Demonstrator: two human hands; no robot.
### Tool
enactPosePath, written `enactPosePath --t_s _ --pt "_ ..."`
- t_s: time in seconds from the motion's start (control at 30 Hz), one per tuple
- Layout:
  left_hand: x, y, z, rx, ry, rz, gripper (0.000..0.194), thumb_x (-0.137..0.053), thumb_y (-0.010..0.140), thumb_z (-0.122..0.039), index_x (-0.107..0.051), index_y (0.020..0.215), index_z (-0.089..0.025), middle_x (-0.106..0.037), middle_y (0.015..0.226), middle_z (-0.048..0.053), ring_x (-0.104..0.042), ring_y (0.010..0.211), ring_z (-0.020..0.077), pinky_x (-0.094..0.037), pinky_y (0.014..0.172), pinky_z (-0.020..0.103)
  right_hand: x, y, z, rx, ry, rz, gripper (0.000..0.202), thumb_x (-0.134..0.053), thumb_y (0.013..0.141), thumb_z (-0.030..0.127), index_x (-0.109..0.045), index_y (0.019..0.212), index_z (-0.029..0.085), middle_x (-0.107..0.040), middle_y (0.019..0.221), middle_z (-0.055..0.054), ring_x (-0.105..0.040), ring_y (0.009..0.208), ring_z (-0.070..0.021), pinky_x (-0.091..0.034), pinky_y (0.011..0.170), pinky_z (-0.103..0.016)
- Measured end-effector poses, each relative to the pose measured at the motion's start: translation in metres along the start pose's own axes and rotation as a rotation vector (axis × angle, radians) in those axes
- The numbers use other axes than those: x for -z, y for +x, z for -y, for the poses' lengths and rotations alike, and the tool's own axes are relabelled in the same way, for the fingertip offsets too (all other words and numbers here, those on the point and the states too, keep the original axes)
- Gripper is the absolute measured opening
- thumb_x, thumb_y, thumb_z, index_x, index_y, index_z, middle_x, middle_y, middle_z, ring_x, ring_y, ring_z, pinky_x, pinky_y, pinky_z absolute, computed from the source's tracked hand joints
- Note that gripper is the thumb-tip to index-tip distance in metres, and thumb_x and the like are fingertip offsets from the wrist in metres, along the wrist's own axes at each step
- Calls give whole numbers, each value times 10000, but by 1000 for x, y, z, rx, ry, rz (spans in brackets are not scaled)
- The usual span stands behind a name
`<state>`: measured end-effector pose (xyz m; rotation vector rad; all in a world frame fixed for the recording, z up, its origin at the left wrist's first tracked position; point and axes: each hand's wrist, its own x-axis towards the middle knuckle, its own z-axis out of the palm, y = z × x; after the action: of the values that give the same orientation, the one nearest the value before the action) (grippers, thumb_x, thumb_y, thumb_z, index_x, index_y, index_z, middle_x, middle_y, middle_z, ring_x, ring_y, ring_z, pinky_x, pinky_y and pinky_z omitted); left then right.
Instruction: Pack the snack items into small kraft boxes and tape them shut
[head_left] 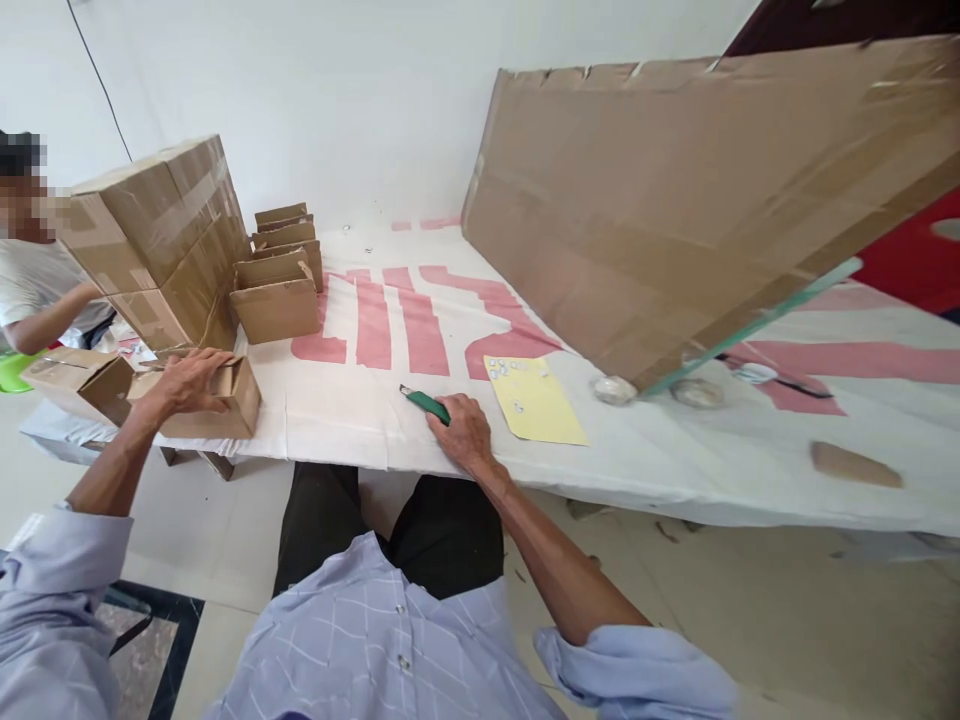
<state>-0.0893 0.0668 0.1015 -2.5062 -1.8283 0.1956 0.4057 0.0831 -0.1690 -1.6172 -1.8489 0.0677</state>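
Head view: the left hand (187,382) lies palm down on a small open cardboard box (217,400) at the left end of the bench (360,420), fingers spread over the box's top flaps, pressing rather than clenching. The right hand (466,432) rests near the front edge of the bench, fingers curled around a green utility knife (424,401); the knife's tip points toward the left end. Just right of that hand, a yellow sheet (536,405) lies flat, with small pale items on its far part.

A large cardboard sheet (690,200) leans tilted over the right half of the bench, its lower edge touching a glass strip (757,325). Two roundish pale objects (615,389) sit below that edge. A row of folded small boxes (283,270) stands toward the far left corner, beside a taped carton (161,240). The bench cover carries pink printed shapes (405,325). Another person (37,280) sits beyond the left end.
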Motion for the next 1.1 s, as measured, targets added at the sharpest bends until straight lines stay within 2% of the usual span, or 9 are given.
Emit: enactPosePath --t_s 0.2,0.27,0.37,0.5,0.6,0.67,0.83,0.97,1.1 --pt "-9 24 -122 -48 -83 -119 802 -896 827 -393 -573 1547 -254 -671 1536 191 -606 1417 436 -475 1131 595 0 -2 -1 13 6 -23 241 -604 925 289 -721 1121 212 -711 1085 -149 -580 1043 -341 -483 911 -457" --pt "-7 27 -146 -119 -165 -158 830 -909 839 -394 -548 1575 -267 -678 1529 176 -618 1412 426 -482 1140 597 1 -3 -2 23 12 -29 235 -604 924 286 -717 1117 214 -704 1068 -144 -581 1031 -339 -486 909 -456" --pt "-1 17 -138 -184 -329 -314 897 -926 832 -494 -523 1610 -303 -623 1612 143 -568 1494 411 -466 1209 602 0 -5 -4 30 13 -43 227 -608 931 291 -716 1116 216 -703 1055 -144 -584 1021 -340 -490 914 -462" --pt "-14 -16 -70 39 -622 -538 931 -890 802 -685 -564 1566 -265 -588 1633 162 -533 1536 423 -469 1244 605 -2 -6 -6 17 7 -51 243 -599 939 300 -721 1128 208 -715 1088 -154 -592 1044 -343 -491 915 -461" --pt "-46 -36 -31 237 -927 -452 1101 -939 653 -767 -547 1549 -261 -549 1650 211 -518 1545 490 -547 1144 632 -2 -6 -5 8 22 -44 254 -596 942 318 -727 1130 208 -716 1089 -152 -593 1044 -340 -495 913 -459" --pt "-72 -41 -23 214 -1119 -375 1181 -977 562 -778 -539 1532 -266 -572 1615 217 -533 1534 491 -568 1126 607 -1 -6 -5 7 30 -40 257 -593 937 327 -729 1121 210 -711 1073 -147 -588 1034 -338 -497 916 -462" --pt "-108 -33 -49 115 -1280 -434 1178 -986 520 -790 -493 1455 -270 -607 1544 190 -558 1516 425 -545 1157 560 2 -6 -4 6 34 -22 258 -591 931 328 -725 1120 214 -706 1073 -146 -581 1026 -338 -497 927 -475" --pt "-113 -31 -80 100 -1284 -387 1090 -1004 529 -745 -496 1374 -280 -574 1582 189 -538 1542 415 -526 1161 542 3 -7 -6 12 5 -8 260 -583 944 332 -714 1134 213 -707 1089 -147 -588 1031 -335 -499 948 -478" --pt "-113 -36 -110 27 -1265 -340 890 -955 651 -711 -541 1315 -288 -490 1672 168 -515 1563 402 -525 1161 524 4 -9 -8 25 -13 -10 271 -572 959 341 -709 1150 205 -708 1095 -156 -589 1040 -336 -497 952 -477"
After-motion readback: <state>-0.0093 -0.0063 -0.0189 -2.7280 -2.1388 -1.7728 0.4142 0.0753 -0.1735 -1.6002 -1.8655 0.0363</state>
